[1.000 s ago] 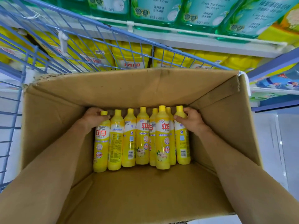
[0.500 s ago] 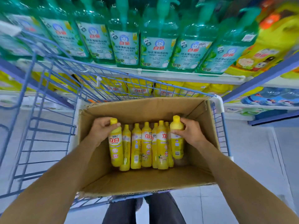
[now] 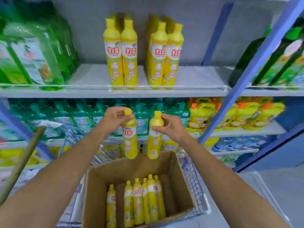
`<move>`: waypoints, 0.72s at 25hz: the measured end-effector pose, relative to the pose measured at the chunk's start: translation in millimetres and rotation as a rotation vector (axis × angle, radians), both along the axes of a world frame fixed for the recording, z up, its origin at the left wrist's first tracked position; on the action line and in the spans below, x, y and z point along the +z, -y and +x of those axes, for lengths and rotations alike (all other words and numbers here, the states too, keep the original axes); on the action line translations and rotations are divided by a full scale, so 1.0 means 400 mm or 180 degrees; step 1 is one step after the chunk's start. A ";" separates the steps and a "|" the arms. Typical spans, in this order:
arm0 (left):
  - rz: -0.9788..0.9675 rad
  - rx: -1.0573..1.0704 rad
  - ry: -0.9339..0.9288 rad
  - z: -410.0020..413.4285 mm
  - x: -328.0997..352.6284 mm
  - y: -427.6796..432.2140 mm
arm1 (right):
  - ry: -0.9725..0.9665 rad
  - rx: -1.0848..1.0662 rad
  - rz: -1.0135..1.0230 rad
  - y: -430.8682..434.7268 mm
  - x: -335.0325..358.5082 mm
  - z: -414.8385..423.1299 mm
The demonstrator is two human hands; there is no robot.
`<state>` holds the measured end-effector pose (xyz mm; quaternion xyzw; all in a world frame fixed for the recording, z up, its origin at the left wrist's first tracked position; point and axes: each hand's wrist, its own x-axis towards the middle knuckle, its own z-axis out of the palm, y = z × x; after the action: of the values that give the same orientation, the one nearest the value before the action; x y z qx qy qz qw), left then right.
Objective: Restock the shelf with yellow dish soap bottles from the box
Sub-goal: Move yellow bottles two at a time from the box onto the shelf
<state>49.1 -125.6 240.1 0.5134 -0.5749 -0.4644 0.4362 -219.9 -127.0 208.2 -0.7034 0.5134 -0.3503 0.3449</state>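
A yellow dish soap bottle (image 3: 130, 140) is gripped at its neck by the left hand (image 3: 114, 120), with the fingers curled round it just below the cap. Red 立白 characters are shown on its label. A second yellow bottle (image 3: 153, 140), back label outward, is pinched at its shoulder by the right hand (image 3: 171, 127). Both are held upright above the cardboard box (image 3: 182, 186), in which a row of bottles (image 3: 139, 199) is stood. The same 立白 mark is carried by the shelved bottles (image 3: 121, 53) on the shelf (image 3: 197, 76) above.
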 end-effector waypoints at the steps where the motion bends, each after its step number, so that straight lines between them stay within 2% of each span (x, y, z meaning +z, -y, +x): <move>1: -0.0122 -0.0020 -0.0025 -0.022 0.060 0.007 | 0.0083 -0.0027 -0.0072 0.005 0.056 -0.011; 5: -0.0627 -0.0061 -0.0147 -0.093 0.254 0.043 | 0.0203 -0.0053 -0.0349 0.029 0.249 -0.065; 9: -0.0873 -0.0182 -0.0159 -0.207 0.400 0.079 | 0.0335 0.0020 -0.0683 0.090 0.388 -0.146; 18: -0.1324 -0.0197 -0.0010 -0.485 0.595 0.250 | 0.0204 0.0211 -0.1253 0.253 0.605 -0.376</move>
<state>-144.9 -225.5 478.2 0.3936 -0.6732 -0.3497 0.5192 -370.5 -228.3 450.3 -0.7623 0.4003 -0.4545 0.2283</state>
